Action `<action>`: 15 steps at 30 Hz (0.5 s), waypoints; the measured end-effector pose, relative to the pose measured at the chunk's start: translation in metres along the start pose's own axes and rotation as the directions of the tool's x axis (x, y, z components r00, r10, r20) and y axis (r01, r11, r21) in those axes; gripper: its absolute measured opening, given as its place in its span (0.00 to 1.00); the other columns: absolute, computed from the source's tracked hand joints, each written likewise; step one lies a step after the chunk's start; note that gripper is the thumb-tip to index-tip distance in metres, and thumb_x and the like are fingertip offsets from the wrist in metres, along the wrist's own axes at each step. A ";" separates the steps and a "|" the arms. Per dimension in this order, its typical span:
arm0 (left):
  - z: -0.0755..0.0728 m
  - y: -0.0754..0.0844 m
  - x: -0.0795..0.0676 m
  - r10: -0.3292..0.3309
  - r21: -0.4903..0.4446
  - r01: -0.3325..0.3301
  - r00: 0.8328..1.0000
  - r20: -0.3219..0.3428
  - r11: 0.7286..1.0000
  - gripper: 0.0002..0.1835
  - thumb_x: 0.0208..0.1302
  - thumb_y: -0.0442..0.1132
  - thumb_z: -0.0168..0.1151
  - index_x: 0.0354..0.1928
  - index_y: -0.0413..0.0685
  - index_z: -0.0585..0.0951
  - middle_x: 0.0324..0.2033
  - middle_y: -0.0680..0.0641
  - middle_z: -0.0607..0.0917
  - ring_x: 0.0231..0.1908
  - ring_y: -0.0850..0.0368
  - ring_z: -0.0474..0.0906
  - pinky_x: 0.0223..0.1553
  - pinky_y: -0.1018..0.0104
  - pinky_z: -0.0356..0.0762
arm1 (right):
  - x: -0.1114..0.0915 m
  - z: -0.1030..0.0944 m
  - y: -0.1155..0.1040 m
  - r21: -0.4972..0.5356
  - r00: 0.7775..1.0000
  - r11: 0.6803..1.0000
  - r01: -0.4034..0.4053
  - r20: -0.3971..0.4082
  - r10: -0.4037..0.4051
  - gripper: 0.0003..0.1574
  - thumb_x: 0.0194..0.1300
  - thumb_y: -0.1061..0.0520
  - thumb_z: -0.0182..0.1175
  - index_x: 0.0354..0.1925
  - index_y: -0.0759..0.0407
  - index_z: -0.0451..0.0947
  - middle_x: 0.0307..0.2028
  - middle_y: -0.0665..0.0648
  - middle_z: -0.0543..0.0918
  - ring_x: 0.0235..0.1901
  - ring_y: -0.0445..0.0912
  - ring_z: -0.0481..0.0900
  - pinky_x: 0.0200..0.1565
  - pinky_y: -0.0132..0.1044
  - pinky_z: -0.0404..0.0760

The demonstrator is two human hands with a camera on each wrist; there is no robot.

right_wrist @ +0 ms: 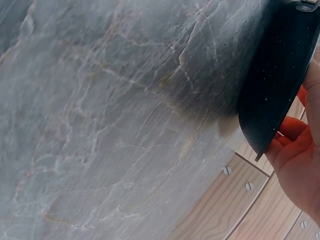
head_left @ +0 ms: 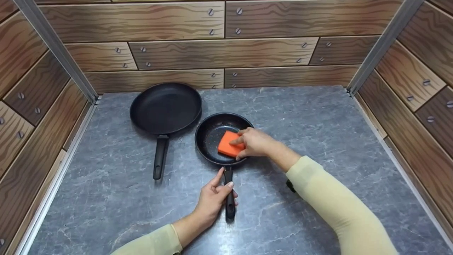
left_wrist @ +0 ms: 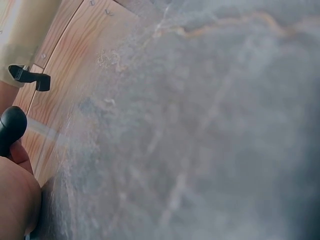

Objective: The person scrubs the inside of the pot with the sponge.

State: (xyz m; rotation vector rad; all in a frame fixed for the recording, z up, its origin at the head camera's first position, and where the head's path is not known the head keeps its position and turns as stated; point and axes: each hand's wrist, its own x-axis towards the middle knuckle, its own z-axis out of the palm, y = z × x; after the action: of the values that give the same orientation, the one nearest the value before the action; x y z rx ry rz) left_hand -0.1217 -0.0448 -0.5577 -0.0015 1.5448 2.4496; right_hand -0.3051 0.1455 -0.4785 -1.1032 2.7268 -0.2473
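Note:
A small black frying pan [head_left: 206, 136] sits on the grey marbled table, its handle [head_left: 230, 209] toward the person. My left hand [head_left: 209, 199] grips that handle, thumb on top and index finger stretched up toward the pan's base. Inside the pan, my right hand [head_left: 257, 142] holds an orange sponge [head_left: 225, 142] against the right part of the cooking surface. In the left wrist view, the rounded handle end [left_wrist: 12, 127] shows above the left hand [left_wrist: 17, 200]. From the right wrist, the speckled outer wall [right_wrist: 275, 75] of the pan hides most of the sponge.
A larger black frying pan [head_left: 166, 108] stands at the back left, close to the small one, its handle [head_left: 160, 156] also pointing frontward. Wood-patterned panels [head_left: 177, 53] with metal corner posts [head_left: 385, 46] enclose the table [head_left: 318, 117] at the back and both sides.

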 end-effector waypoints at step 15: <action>0.000 0.001 0.000 -0.005 0.008 0.005 1.000 -0.003 1.000 0.43 0.77 0.33 0.64 0.85 0.42 0.53 0.25 0.45 0.88 0.22 0.54 0.86 0.32 0.64 0.87 | -0.001 0.006 -0.001 0.094 0.998 0.994 0.054 -0.037 -0.050 0.36 0.60 0.38 0.80 0.63 0.47 0.87 0.68 0.69 0.78 0.65 0.65 0.76 0.68 0.56 0.75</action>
State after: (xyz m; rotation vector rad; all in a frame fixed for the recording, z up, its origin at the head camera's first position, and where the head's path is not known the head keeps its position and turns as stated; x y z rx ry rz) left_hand -0.1215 -0.0446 -0.5569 -0.0081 1.5542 2.4409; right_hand -0.3022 0.1446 -0.4840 -1.1553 2.6877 -0.4036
